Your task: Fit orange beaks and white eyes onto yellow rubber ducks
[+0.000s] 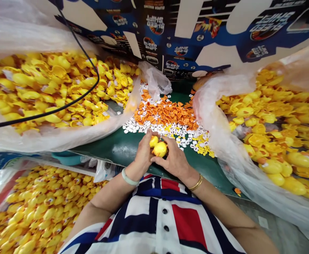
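Close in front of my body, both hands come together around a small yellow toy duck (159, 149) with a rounded head and body. My left hand (144, 150) curls around its left side. From the right, my right hand (176, 157) wraps it, with the thumb beneath. Just beyond my fingertips lie white eye pieces (130, 126) with black dots. Behind them is a heap of orange beak-like pieces (167, 112). Small yellow pieces (206, 147) are scattered to the right of the white ones.
Plastic bags of yellow shell parts stand on the left (51, 88) and right (273, 130) of the green table (112, 150). A box of yellow ducks (45, 208) sits lower left. A black cable (76, 100) crosses the left side. Printed cardboard (180, 38) stands behind.
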A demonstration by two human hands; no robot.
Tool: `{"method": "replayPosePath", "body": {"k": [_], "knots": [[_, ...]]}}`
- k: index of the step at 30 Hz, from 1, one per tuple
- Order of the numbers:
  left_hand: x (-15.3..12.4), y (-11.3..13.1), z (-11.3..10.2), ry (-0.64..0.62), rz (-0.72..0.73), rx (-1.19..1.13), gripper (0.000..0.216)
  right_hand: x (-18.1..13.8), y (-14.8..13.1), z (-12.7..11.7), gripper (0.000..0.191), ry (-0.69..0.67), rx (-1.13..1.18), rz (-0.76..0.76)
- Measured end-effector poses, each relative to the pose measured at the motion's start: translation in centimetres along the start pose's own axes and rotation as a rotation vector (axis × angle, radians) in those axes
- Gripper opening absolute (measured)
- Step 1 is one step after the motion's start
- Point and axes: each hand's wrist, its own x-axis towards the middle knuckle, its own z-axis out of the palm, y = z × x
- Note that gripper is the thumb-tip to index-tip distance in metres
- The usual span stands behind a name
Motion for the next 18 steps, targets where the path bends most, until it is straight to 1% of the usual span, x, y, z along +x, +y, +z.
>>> {"method": "replayPosePath", "body": {"k": [2, 4, 7, 9, 10, 12, 14, 16, 18], "knots": [[0.0, -0.4, -0.4, 0.015, 0.024, 0.065, 0.049, -0.2, 0.2, 0.2, 0.063, -0.045, -0.074, -0.004], [0.2, -0.7, -0.6, 0.02, 0.047, 0.118, 0.047, -0.5, 0.3, 0.7, 0.054, -0.022, -0.135, -0.015], [0.4, -0.7, -0.5, 0.012, 0.063, 0.163, 0.046, -0.8, 0.2, 1.5, 0.05, 0.063, -0.171, -0.023], [0.4, -0.5, -0.3, 0.013, 0.06, 0.175, 0.048, -0.7, 0.1, 1.6, 0.051, 0.067, -0.173, 0.015], [0.5, -0.3, -0.3, 0.021, 0.052, 0.167, 0.048, -0.6, 0.0, 1.4, 0.053, 0.041, -0.16, 0.036], [0.4, 0.1, -0.5, 0.029, 0.008, 0.11, 0.05, -0.2, -0.2, 0.8, 0.058, -0.064, -0.094, 0.04], [0.2, 0.5, -1.2, 0.015, -0.047, 0.037, 0.05, 0.1, -0.6, 0.0, 0.056, -0.2, 0.016, -0.018], [-0.3, 1.1, -2.6, -0.027, -0.062, 0.02, 0.05, 0.2, -1.2, -0.7, 0.046, -0.329, 0.098, -0.109], [-1.2, 1.9, -5.0, -0.073, -0.008, 0.102, 0.047, 0.2, -1.6, -1.1, 0.04, -0.436, 0.121, -0.194]]}}
